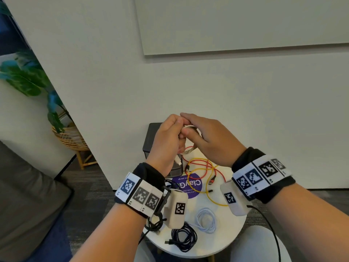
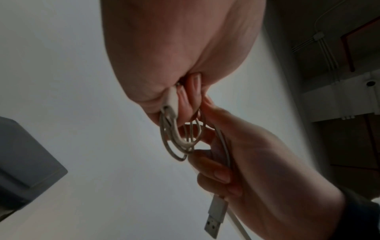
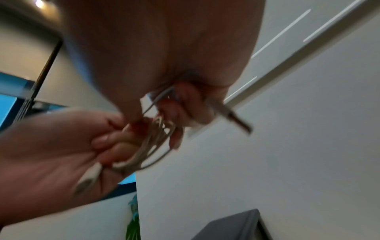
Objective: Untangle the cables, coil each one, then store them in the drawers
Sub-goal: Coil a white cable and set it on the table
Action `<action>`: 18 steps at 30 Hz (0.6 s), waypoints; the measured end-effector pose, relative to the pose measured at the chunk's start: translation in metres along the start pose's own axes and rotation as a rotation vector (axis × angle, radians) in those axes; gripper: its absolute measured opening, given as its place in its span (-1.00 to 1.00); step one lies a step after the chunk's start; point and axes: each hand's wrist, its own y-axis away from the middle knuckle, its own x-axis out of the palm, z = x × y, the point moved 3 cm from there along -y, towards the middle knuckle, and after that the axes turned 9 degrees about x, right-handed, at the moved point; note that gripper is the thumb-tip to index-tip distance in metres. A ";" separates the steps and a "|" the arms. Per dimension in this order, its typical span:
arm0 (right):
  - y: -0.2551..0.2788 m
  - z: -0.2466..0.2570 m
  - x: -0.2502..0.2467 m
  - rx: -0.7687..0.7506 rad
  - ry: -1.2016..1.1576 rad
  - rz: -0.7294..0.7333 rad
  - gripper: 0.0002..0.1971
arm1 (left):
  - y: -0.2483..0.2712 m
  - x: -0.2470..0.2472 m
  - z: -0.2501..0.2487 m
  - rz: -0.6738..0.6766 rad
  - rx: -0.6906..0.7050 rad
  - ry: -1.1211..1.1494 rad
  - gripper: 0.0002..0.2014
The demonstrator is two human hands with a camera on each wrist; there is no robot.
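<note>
Both hands together above the surface (image 1: 233, 231), left hand (image 1: 166, 140) and right hand (image 1: 209, 138) gripping white cable coil (image 1: 190, 127), coil mostly hidden by fingers, USB plug (image 1: 178, 162) dangling at 6 o'clock, right wrist view blurred.

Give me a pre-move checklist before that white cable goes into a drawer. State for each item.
1. White cable wound into loops: ok, several loops show between the hands.
2. Left hand grips the loops: ok, fingers curled round them.
3. Right hand holds the coil: ok, fingertips pinch its upper side.
4. USB plug tucked in: not ok, it dangles free below the left hand.
5. Drawer unit open to receive: cannot tell, the hands hide its front.
6. Other cables ready: not ok, the red cable and yellow cable lie crossed over each other on the white round table.
</note>
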 end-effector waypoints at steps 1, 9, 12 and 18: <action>0.000 0.000 0.001 0.020 0.028 -0.017 -0.51 | 0.000 0.000 -0.001 -0.021 0.007 -0.007 -0.78; 0.000 0.005 0.013 -0.098 0.420 -0.067 -0.42 | -0.001 -0.004 -0.006 -0.167 0.014 0.070 -0.80; -0.002 0.000 0.015 -0.060 0.531 -0.015 -0.26 | 0.001 -0.003 -0.005 -0.152 0.028 0.033 -0.80; -0.005 -0.002 0.004 0.094 0.454 0.011 -0.65 | 0.003 -0.002 0.007 -0.047 0.140 -0.324 -0.68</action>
